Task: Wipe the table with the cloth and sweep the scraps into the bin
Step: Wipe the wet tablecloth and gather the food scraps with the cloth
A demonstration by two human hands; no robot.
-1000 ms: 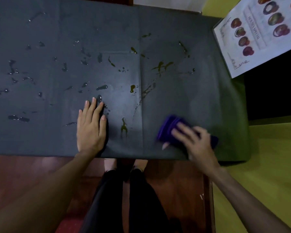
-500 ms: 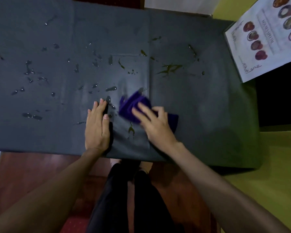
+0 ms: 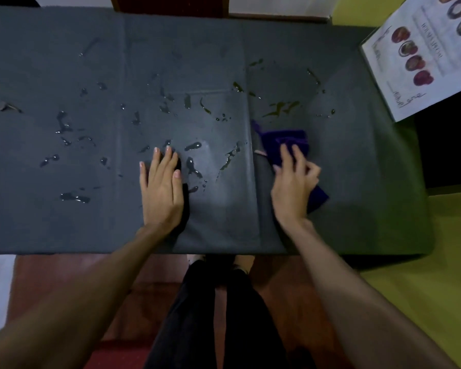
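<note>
The right hand (image 3: 293, 187) is pressing the purple cloth (image 3: 285, 145) on the table (image 3: 370, 182), fingers loosely curled over it; the left hand (image 3: 161, 190) is lying flat, holding nothing. Wiping through the puddles (image 3: 192, 147) is risking smears, and could flick the scraps (image 3: 3, 106) onto the floor.

**Both hands down, palms to the bench**

Left hand (image 3: 162, 191) lies flat, fingers (image 3: 168, 158) straight and together, forearm reaching in from lower left. Right hand (image 3: 293, 187) presses down, fingers curled slightly, thumb out left.

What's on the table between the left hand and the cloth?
Head view: between the left hand and the purple cloth lie liquid streaks on the dark table cover.
</note>
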